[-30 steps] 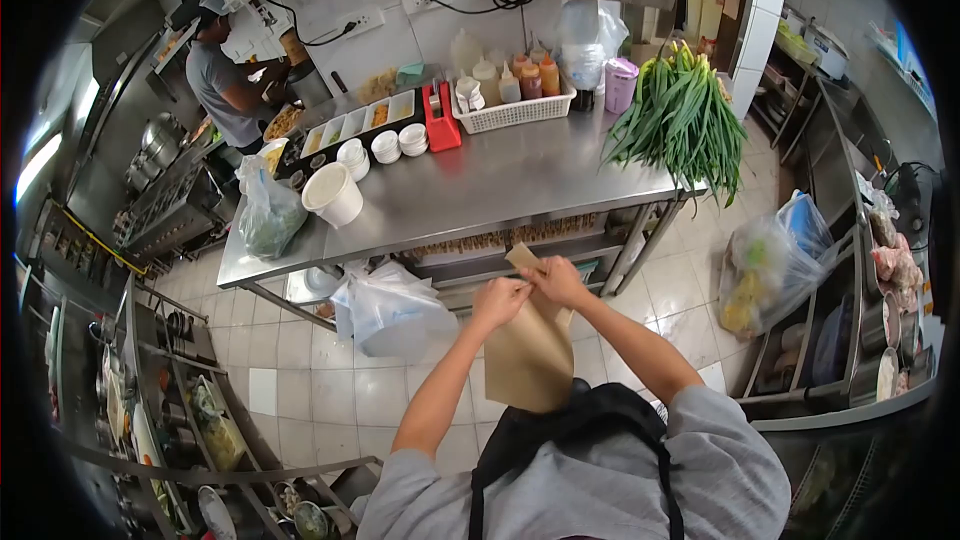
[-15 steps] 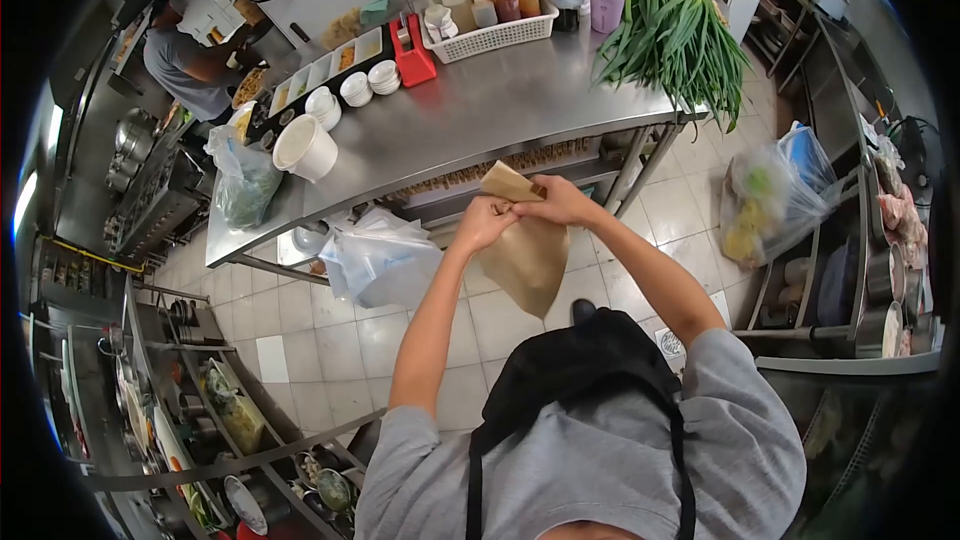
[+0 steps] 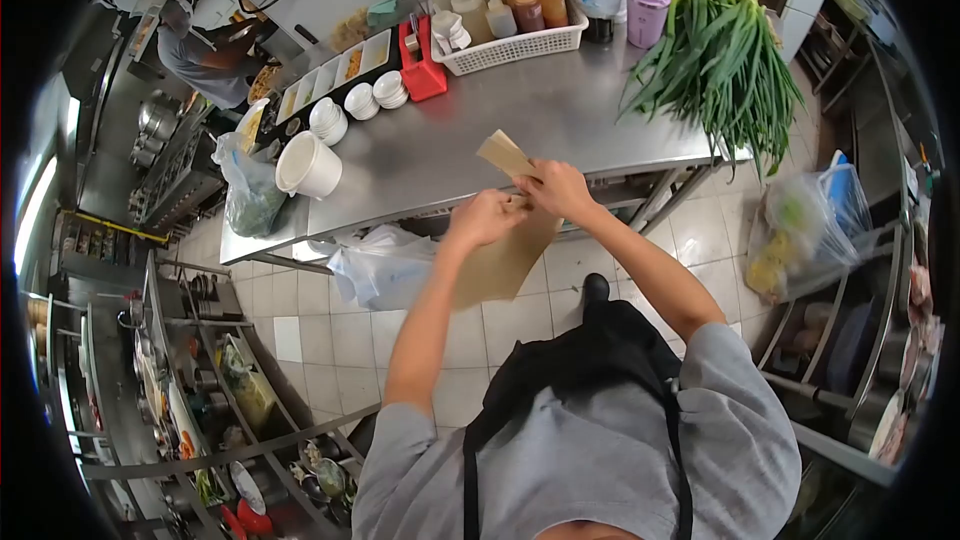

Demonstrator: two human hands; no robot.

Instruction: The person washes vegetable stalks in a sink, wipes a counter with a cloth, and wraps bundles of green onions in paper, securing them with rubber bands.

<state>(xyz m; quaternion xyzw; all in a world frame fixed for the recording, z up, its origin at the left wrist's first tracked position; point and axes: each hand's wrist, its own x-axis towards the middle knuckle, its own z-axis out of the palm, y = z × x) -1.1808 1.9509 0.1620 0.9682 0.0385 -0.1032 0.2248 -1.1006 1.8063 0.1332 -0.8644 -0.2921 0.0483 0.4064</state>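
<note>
Left hand (image 3: 483, 216) and right hand (image 3: 556, 189) grip the folded top of a brown paper bag (image 3: 503, 250) over the edge of a steel table (image 3: 530, 120) bearing green onions (image 3: 716, 65).

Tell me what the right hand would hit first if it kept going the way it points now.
The right hand points up-left over the paper bag, so probably the bare steel table, then the small white bowls; depth is unclear.

Brown paper bag (image 3: 505, 255) in both hands, green scallions (image 3: 715, 65) at the counter's right edge, red box (image 3: 422, 65), white basket (image 3: 515, 45), purple-lidded cup (image 3: 647, 12), grey steel counter (image 3: 560, 110).
</note>
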